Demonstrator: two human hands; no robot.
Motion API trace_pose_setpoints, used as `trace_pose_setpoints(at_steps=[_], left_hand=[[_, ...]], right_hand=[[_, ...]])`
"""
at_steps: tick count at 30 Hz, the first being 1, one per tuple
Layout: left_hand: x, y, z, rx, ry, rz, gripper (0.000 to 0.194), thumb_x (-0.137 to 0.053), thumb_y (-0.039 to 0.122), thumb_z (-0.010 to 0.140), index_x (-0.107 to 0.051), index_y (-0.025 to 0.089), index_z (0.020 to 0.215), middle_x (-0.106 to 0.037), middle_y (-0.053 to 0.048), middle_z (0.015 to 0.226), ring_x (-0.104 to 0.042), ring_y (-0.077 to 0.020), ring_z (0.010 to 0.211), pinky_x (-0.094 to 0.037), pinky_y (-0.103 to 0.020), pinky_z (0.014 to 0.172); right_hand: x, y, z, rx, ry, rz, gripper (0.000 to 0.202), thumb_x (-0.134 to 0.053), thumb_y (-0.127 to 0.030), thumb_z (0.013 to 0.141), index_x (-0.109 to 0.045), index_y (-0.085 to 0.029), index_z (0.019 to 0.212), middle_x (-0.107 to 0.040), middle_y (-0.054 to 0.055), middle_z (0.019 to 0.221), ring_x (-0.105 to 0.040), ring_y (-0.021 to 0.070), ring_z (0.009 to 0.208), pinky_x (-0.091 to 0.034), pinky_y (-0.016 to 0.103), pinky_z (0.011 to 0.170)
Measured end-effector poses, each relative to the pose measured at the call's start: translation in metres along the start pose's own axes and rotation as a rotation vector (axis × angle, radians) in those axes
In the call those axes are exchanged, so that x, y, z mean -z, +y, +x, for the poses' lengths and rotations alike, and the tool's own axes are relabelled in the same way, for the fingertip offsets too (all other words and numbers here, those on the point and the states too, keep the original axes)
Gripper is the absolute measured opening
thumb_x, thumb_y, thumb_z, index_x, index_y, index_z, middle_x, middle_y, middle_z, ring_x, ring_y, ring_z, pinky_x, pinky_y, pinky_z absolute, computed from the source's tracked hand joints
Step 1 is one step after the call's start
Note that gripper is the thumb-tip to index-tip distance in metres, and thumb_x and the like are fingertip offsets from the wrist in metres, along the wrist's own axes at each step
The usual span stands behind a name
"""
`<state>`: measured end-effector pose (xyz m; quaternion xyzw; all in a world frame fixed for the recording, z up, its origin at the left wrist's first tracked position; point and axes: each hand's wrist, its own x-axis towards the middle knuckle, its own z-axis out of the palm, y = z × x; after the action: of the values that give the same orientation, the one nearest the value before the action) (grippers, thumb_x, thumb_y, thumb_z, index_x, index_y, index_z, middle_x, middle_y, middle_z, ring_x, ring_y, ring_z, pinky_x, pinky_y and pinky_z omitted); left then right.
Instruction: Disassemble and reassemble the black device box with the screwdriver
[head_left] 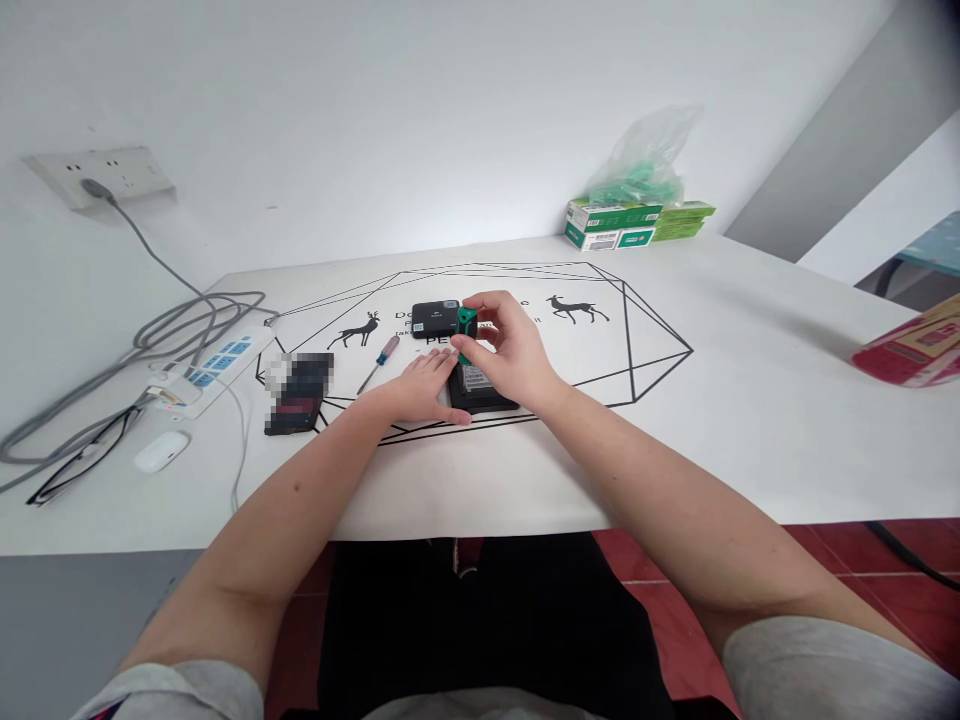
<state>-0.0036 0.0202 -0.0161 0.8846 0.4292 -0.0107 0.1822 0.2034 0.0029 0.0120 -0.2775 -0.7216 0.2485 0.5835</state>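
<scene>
My right hand (pixel 508 345) grips a stubby green-and-black tool (pixel 466 322) between thumb and fingers. It is upright over a black case (pixel 484 400); its lower end and exact kind are hidden. A grey labelled part (pixel 475 378) shows inside the case. My left hand (pixel 426 388) lies palm down at the case's left side, its fingers stretched out and its thumb by the near left edge. Just behind the hands is a flat black cover-like piece (pixel 435 319) with small labels. A screwdriver (pixel 388 348) with a clear bluish-red handle lies left of my left hand.
On the left are a phone (pixel 304 395), a power strip (pixel 225 365) with grey cables, a white earbud case (pixel 162 451) and glasses (pixel 82 455). Green-and-white boxes (pixel 615 218) under a plastic bag (pixel 649 155) stand at the back right. A red package (pixel 911 345) sits far right.
</scene>
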Motion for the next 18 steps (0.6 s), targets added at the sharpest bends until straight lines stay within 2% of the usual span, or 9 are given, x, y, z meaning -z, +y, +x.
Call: trace_pose_setpoints(at_steps=[7,13,18], left_hand=[[-0.002,-0.005,0.001,-0.028,0.025,-0.014,0.142,-0.061,0.1,0.079,-0.004,0.02,0.182,-0.009,-0.02,0.189,-0.006,-0.0479,0.174,-0.012,-0.061,0.138],[0.002,0.003,-0.001,0.014,0.0,-0.007,0.144,-0.063,0.098,0.08,-0.009,0.009,0.18,-0.007,-0.026,0.188,-0.005,-0.0464,0.174,-0.014,-0.056,0.139],[0.004,0.005,-0.003,0.019,-0.008,0.002,0.142,-0.062,0.098,0.08,-0.01,0.011,0.18,-0.008,-0.025,0.188,-0.006,-0.0462,0.174,-0.014,-0.059,0.139]], right_hand=[[0.0,0.001,0.0,-0.018,0.004,-0.002,0.038,-0.076,-0.033,0.091,-0.061,-0.03,0.126,-0.068,0.008,0.131,-0.069,0.0255,0.11,-0.066,0.047,0.09],[0.001,0.0,0.001,-0.012,0.006,0.008,0.038,-0.077,-0.034,0.091,-0.061,-0.029,0.125,-0.068,0.008,0.132,-0.07,0.025,0.111,-0.066,0.046,0.089],[0.001,-0.001,0.001,-0.014,0.019,0.015,0.037,-0.075,-0.032,0.091,-0.06,-0.03,0.125,-0.068,0.008,0.131,-0.07,0.025,0.111,-0.065,0.046,0.089]])
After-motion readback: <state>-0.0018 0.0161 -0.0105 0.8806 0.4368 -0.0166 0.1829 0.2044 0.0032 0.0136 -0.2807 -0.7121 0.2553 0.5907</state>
